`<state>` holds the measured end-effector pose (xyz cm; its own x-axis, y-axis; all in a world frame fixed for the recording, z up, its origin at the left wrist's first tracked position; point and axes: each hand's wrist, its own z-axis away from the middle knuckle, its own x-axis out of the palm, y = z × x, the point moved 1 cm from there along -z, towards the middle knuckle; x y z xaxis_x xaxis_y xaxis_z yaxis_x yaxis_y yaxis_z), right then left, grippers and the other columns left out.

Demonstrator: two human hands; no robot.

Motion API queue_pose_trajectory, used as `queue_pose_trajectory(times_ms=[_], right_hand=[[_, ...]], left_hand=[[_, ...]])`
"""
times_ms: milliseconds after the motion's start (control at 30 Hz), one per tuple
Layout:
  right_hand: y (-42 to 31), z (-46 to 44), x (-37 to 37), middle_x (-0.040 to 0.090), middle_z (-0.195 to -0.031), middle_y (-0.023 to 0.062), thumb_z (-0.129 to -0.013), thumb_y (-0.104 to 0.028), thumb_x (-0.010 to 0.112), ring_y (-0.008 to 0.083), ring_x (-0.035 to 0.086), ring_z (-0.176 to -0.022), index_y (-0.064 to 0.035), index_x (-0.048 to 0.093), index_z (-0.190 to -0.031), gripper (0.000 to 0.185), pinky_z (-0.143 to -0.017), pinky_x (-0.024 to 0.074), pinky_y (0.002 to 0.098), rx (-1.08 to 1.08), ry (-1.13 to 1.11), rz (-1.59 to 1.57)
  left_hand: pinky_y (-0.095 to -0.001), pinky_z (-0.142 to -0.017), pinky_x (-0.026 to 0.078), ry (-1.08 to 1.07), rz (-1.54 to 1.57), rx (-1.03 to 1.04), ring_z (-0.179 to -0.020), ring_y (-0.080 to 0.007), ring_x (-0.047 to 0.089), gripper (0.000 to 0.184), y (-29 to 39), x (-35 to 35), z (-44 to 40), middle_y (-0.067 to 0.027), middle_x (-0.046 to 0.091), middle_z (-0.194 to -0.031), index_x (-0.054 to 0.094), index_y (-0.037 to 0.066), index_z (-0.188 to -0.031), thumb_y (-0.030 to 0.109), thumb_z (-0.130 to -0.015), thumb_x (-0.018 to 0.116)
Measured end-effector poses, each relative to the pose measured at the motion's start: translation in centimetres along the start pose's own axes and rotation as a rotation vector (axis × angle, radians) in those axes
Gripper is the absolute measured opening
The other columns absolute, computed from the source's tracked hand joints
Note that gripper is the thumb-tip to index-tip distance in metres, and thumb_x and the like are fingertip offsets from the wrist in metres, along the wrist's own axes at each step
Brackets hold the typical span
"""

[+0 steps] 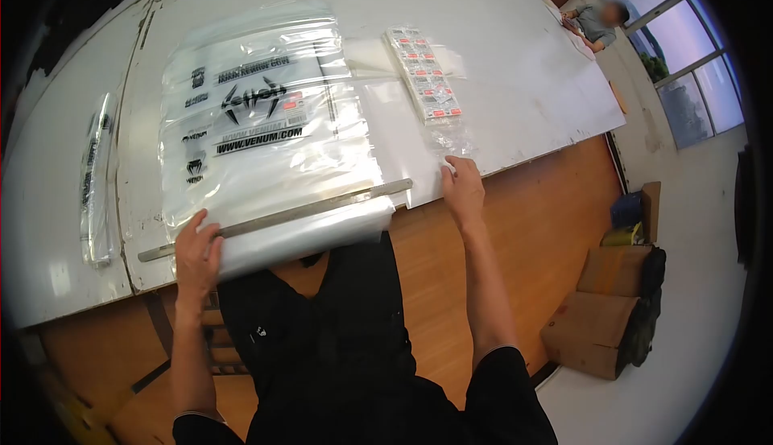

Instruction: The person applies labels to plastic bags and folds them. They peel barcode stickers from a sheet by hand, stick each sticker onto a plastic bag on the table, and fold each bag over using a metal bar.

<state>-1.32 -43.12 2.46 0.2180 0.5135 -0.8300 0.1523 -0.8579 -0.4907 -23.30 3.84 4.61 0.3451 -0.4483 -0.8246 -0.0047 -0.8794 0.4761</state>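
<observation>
A stack of clear plastic bags point(266, 163) with black VENUM print lies on the white table in front of me. Across its near part rests a long metal ruler point(314, 205), and the bags' near end point(314, 236) hangs past the table edge. My left hand point(197, 252) is at the bags' near left corner by the ruler, its fingers apart. My right hand point(464, 191) is at the table edge, thumb and fingers drawn together around something small and pale. Just beyond it lies a plastic-wrapped pack of white and red labels point(424, 75), its loose wrapper point(451, 141) reaching toward my fingers.
A narrow folded bundle of printed plastic point(97, 179) lies on the left of the white table point(515, 59). At the far right end a person point(597, 25) sits by the windows. Cardboard boxes point(592, 328) stand on the floor at right, near the wall.
</observation>
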Motion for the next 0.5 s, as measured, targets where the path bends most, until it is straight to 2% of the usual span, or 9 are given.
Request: queue_pose_trajectory(times_ms=[100,167,233,367,500], right_hand=[[-1.8,-2.1,1.5,0.067,-0.113,0.0093,-0.091,-0.017,0.07,0.0314,0.065,-0.105,-0.0097,0.07,-0.115,0.025,-0.088,0.0541,0.0432,-0.141,0.043,-0.016],[-3.9,-2.7,0.8,0.067,-0.112,0.01,-0.09,-0.016,0.072,0.032,0.065,-0.105,-0.0096,0.07,-0.114,0.025,-0.088,0.0539,0.0436,-0.214,0.077,0.026],[-3.1,-2.8,0.8,0.067,-0.112,0.0106,-0.09,-0.018,0.072,0.0324,0.065,-0.104,-0.0093,0.07,-0.114,0.026,-0.088,0.0538,0.0436,-0.197,0.088,0.072],[-1.7,-1.1,-0.2,0.067,-0.113,0.0113,-0.09,-0.023,0.073,0.0323,0.065,-0.105,-0.0082,0.07,-0.112,0.027,-0.088,0.0534,0.0434,-0.187,0.035,0.064],[-2.1,3.8,-1.2,0.068,-0.104,0.0105,-0.09,-0.026,0.075,0.029,0.067,-0.093,-0.0058,0.068,-0.114,0.032,-0.084,0.0534,0.0418,0.159,0.004,0.055]], left_hand=[[-0.0448,-0.105,0.047,-0.002,0.027,0.087,-0.123,-0.037,0.059,0.024,3.5,1.9,0.7,-0.0185,0.062,-0.135,0.071,0.004,-0.108,-0.001,-0.085,0.07],[-0.0451,-0.102,0.048,0.007,0.08,0.153,-0.118,-0.0373,0.062,0.023,6.1,2.1,1.3,-0.0176,0.066,-0.128,0.071,0.003,-0.104,-0.002,-0.082,0.072],[-0.0456,-0.098,0.05,0.001,0.091,0.186,-0.112,-0.0373,0.064,0.023,7.9,2.2,2.5,-0.0164,0.068,-0.122,0.071,0.003,-0.101,-0.003,-0.08,0.074],[-0.0441,-0.096,0.051,0.019,0.22,0.048,-0.108,-0.0352,0.066,0.019,9.3,3.6,6.3,-0.0151,0.07,-0.118,0.072,0.003,-0.098,-0.004,-0.08,0.074],[-0.0416,-0.094,0.051,0.013,0.336,-0.054,-0.105,-0.033,0.067,0.018,10.8,4.8,7.9,-0.0143,0.071,-0.115,0.073,0.002,-0.097,-0.005,-0.08,0.074]])
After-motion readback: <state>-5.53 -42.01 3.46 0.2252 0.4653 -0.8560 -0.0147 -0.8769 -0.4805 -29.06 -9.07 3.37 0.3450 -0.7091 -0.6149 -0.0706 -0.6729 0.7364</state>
